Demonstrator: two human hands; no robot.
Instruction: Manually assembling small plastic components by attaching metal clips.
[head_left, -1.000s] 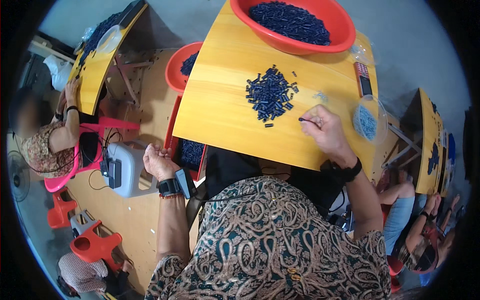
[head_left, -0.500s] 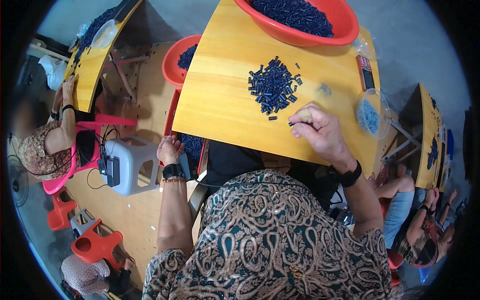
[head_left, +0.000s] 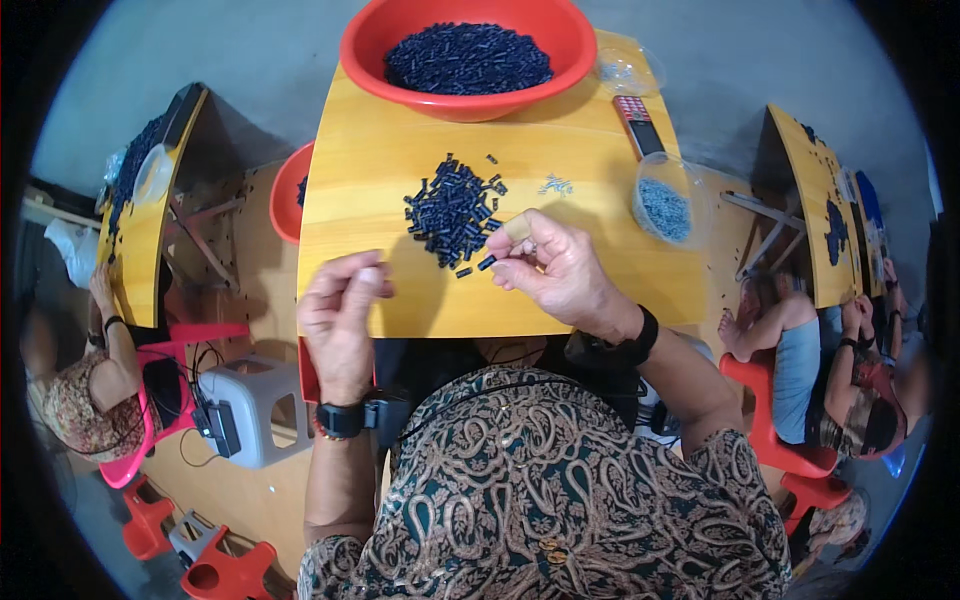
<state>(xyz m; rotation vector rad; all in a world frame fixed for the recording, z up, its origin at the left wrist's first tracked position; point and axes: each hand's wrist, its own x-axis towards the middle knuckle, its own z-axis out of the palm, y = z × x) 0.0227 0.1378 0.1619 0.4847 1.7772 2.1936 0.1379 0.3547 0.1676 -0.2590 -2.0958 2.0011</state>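
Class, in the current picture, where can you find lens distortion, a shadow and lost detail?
Head view: a curved black border rings the scene, and the side tables look steeply tilted; head view: a soft shadow falls on the table near the left hand; head view: the dark pieces in the bowl blend together, single ones hard to separate.

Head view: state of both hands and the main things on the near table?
Left hand: loosely curled, nothing visible in it.
Right hand: pinching a dark piece.
Red basin: open, holding many dark pieces.
Dark pile: loose, spread on the table.
Pale bits: scattered loosely.
Clear tub: open, partly filled with grey-blue bits.
Phone: lying flat, screen dark.
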